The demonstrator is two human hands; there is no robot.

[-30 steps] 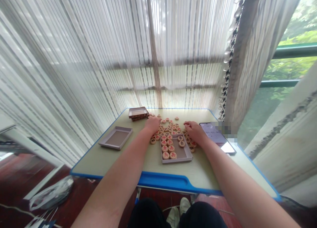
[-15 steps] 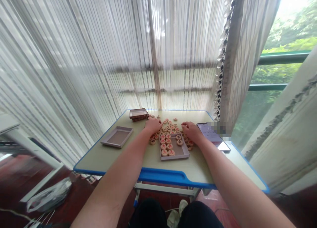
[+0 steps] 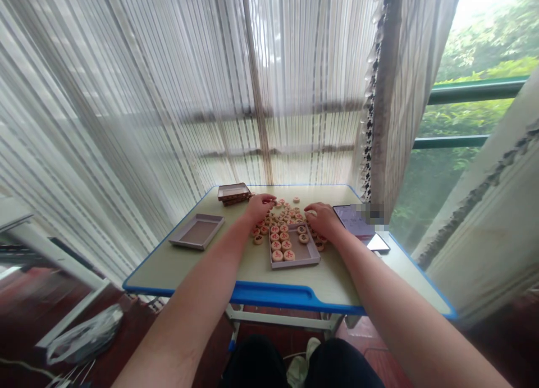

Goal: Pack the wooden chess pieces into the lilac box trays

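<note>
Bench (image 3: 256, 267): pale top, blue edge, lower middle of frame
Front tray (image 3: 306, 254): below centre
Loose pieces (image 3: 287, 214): clustered just above front tray
Left tray (image 3: 197, 232): lower left of centre
Stacked trays (image 3: 233, 192): left of centre
Phone (image 3: 348, 218): right of centre

Striped sheer curtain (image 3: 168, 85), phone (image 3: 348, 217), plastic bag (image 3: 86, 334), foliage (image 3: 457, 117) outside

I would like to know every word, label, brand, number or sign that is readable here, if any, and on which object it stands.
"兵": in red, on the nearest piece of the second column in the tray.
Other red characters in the tray: too small to read surely.
Two black-marked pieces at the tray's right: too small.
Loose pieces: too small or blurred.
Phone screen: blurred, partly pixelated.
</note>
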